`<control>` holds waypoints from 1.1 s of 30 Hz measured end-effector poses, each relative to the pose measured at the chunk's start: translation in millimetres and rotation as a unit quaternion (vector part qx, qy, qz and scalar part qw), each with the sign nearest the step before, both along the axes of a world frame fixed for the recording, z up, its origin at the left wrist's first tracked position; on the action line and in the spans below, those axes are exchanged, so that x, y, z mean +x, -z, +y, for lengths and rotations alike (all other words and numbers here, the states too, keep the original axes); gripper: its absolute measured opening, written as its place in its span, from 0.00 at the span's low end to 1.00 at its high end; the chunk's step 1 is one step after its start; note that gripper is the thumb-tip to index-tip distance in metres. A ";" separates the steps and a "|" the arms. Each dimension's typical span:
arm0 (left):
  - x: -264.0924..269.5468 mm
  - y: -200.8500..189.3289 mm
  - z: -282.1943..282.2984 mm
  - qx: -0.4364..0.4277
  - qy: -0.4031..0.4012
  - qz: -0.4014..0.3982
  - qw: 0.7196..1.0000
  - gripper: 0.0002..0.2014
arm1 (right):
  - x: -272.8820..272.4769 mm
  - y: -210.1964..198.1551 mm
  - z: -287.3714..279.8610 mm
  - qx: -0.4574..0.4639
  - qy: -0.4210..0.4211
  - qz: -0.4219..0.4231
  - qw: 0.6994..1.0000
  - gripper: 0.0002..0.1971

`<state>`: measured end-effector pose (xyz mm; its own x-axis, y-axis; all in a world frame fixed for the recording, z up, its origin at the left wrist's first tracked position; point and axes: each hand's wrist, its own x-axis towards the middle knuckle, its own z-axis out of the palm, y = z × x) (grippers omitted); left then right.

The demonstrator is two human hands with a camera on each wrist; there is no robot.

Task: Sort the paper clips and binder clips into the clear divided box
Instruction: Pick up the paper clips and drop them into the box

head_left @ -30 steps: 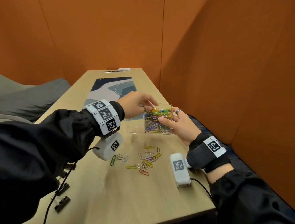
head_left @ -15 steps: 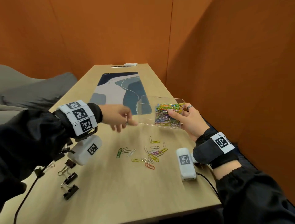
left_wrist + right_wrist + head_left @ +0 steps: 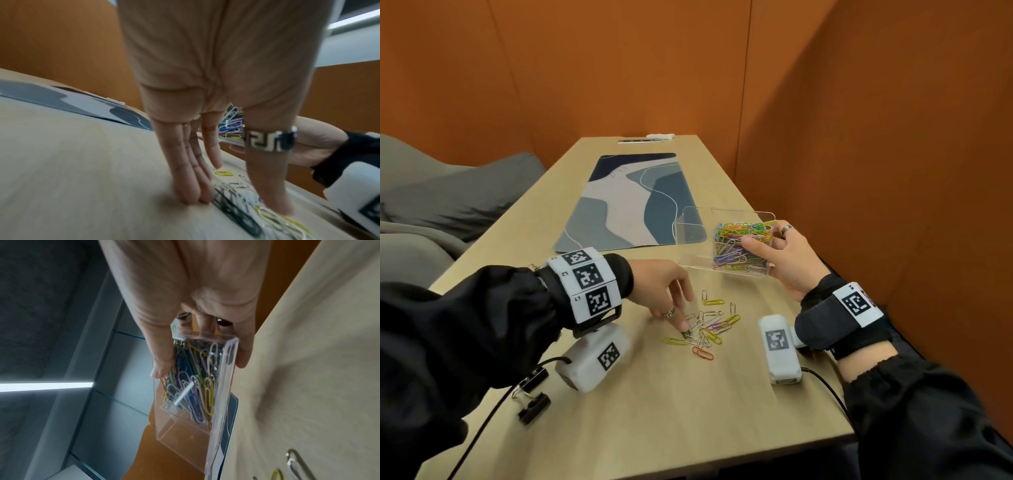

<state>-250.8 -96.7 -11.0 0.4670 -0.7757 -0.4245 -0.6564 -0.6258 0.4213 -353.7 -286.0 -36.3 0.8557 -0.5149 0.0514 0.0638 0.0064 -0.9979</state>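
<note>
My right hand [image 3: 770, 240] holds the clear divided box [image 3: 690, 240] tilted just above the table, thumb on its near wall and fingers behind. The compartment by that hand is packed with coloured paper clips [image 3: 743, 246]; the other one looks empty. The right wrist view shows the box [image 3: 185, 426] gripped the same way by my right hand [image 3: 200, 368]. My left hand [image 3: 681, 315] reaches down onto the loose paper clips [image 3: 705, 330] on the table. In the left wrist view my left hand [image 3: 240, 204] has straight fingers [image 3: 191, 186] on one side of the clips [image 3: 232, 211], and the thumb presses on the other side.
Two black binder clips [image 3: 534, 407] lie near the front left table edge, partly behind my left sleeve. A patterned desk mat [image 3: 630, 202] covers the table's middle beyond the box. Orange walls stand close at the back and right. A grey seat [image 3: 448, 198] is at the left.
My left hand left the box, swung left, then came down onto the loose paper clips, which now lie closer together. The right hand kept holding the box.
</note>
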 end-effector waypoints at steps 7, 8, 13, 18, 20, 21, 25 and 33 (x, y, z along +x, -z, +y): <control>-20.3 12.4 4.4 0.033 0.057 -0.098 0.993 0.46 | 2.1 0.9 -0.5 0.002 -0.008 -0.005 1.000 0.21; -23.4 15.7 2.1 0.021 0.069 -0.099 0.992 0.49 | 2.1 1.3 -0.4 0.003 -0.009 -0.006 1.000 0.22; -26.8 20.4 -14.1 -0.003 0.095 -0.100 0.990 0.50 | 1.2 1.7 -0.9 0.001 -0.005 -0.009 1.000 0.22; -20.9 17.7 -28.5 -0.018 0.092 -0.117 0.989 0.31 | 2.1 3.0 -2.2 0.007 -0.005 -0.017 1.000 0.23; -18.9 18.5 -31.1 -0.027 0.094 -0.129 0.987 0.23 | 2.3 3.6 -2.7 0.011 -0.007 -0.020 1.000 0.21; -18.4 18.9 -32.2 -0.030 0.097 -0.138 0.985 0.19 | 2.5 3.8 -3.1 0.012 -0.009 -0.022 1.000 0.20; -20.2 17.8 -37.1 -0.014 0.121 -0.180 0.976 0.14 | 2.5 3.9 -3.1 0.016 -0.012 -0.023 1.000 0.21; -22.8 16.9 -42.4 0.027 0.140 -0.209 0.967 0.14 | 2.8 5.1 -3.4 0.023 -0.014 -0.025 0.999 0.19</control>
